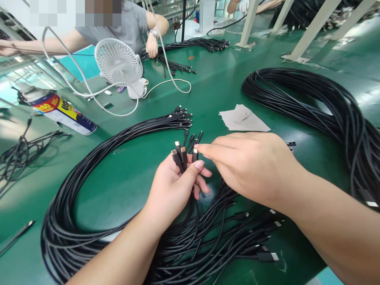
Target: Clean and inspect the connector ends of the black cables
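Note:
My left hand is closed around several black USB cables, their plugs standing up above the thumb with metal tips showing. One plug sits a little apart from the others, at the right. At that plug's tip, my right hand has its fingers pressed together in a pinch; its thumb is hidden behind the hand. Beneath both hands runs a looped bundle of black cables, one set of ends fanned out at lower right, the other beyond my left hand.
A grey cloth lies behind my right hand. Another thick cable coil rests at right. Left are a spray can, a white fan with its cord, and tangled cables. A co-worker's hand touches cables across the green table.

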A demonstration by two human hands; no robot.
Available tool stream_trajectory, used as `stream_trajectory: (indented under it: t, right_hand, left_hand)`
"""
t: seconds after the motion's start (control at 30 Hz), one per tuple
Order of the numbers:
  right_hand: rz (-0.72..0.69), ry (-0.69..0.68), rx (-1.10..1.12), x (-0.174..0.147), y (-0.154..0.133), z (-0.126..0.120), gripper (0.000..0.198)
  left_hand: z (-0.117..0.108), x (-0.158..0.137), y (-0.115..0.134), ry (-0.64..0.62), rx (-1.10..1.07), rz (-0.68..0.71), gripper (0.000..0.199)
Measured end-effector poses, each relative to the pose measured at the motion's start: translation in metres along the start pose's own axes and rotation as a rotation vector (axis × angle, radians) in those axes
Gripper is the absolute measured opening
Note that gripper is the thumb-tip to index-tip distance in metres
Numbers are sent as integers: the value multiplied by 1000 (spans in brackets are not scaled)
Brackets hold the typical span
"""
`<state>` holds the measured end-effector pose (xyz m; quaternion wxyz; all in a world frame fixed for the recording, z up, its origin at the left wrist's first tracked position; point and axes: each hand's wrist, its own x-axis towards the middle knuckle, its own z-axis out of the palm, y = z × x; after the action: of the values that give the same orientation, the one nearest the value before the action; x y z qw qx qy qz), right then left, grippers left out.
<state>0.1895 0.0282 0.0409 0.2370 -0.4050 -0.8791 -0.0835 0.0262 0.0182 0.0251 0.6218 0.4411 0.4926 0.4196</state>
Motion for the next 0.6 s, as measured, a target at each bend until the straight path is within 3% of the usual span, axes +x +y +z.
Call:
stream_trajectory:
  t: [0.6]
  right_hand:
    - [1,2,16,0,0,1,30]
  left_hand:
    - [0,2,-4,-10,-11,16,13]
